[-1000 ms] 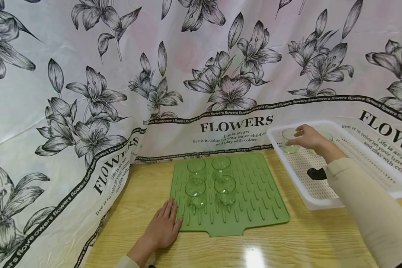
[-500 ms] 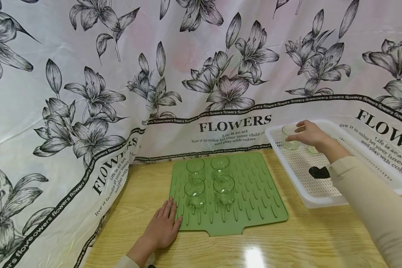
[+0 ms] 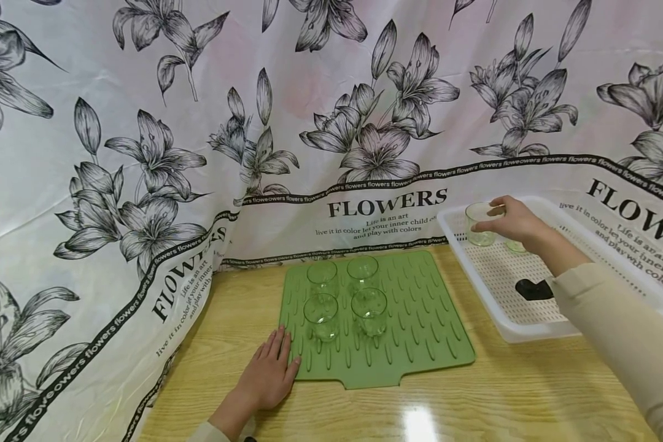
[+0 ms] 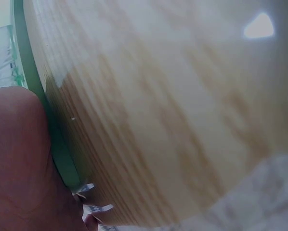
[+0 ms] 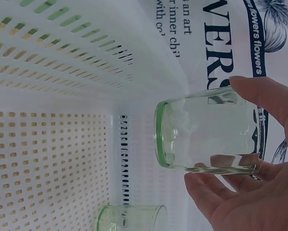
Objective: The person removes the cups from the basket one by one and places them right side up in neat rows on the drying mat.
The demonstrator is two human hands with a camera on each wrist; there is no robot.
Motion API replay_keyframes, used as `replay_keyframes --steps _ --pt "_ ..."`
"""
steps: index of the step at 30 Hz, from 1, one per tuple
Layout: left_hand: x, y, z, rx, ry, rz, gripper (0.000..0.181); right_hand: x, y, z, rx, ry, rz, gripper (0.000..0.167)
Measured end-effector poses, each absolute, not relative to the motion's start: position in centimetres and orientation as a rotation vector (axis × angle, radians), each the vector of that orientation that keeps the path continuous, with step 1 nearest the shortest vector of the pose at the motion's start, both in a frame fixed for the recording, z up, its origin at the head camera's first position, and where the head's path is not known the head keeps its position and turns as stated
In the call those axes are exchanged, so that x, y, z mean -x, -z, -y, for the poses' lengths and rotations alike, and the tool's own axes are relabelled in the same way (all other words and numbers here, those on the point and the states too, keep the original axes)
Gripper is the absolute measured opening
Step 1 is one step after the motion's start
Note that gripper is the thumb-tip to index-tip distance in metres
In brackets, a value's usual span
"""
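My right hand (image 3: 516,224) grips a clear greenish glass (image 5: 209,132) near its rim, thumb on one side and fingers on the other. It holds the glass over the far left part of the white perforated basket (image 3: 500,322), base apart from the basket floor. Another glass (image 5: 132,219) is in the basket, largely covered by my right hand in the head view. My left hand (image 3: 267,371) rests flat with straight fingers on the left edge of the green drying mat (image 3: 420,331). Several similar glasses, such as the front right one (image 3: 370,313), stand on the mat's left half.
A black object (image 3: 533,289) shows in the basket, close to my right sleeve. The wooden table (image 3: 320,417) extends in front of the mat. Behind everything hangs a flower-printed cloth (image 3: 287,227), close to the basket's back rim.
My right hand has risen slightly with the glass in its grip, and the sleeve has shifted a little to the right. My left hand stays on the mat's edge.
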State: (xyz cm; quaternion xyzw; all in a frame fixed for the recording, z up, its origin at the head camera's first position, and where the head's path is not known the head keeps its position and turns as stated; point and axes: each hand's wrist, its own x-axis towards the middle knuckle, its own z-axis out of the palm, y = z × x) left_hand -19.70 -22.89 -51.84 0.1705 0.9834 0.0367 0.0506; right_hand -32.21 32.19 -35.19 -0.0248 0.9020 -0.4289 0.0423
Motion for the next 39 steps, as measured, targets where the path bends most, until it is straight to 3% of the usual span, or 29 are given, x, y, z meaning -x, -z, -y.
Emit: replay_keyframes --steps 9,39 --pt "18.8 50.2 22.2 -0.509 -0.180 -2.979 0.068 31.5 34.7 -31.9 0.098 1.328 -2.770 0.101" --pt "18.6 49.9 22.1 -0.522 -0.165 -2.973 0.067 28.5 34.2 -29.3 0.194 1.323 -2.766 0.099"
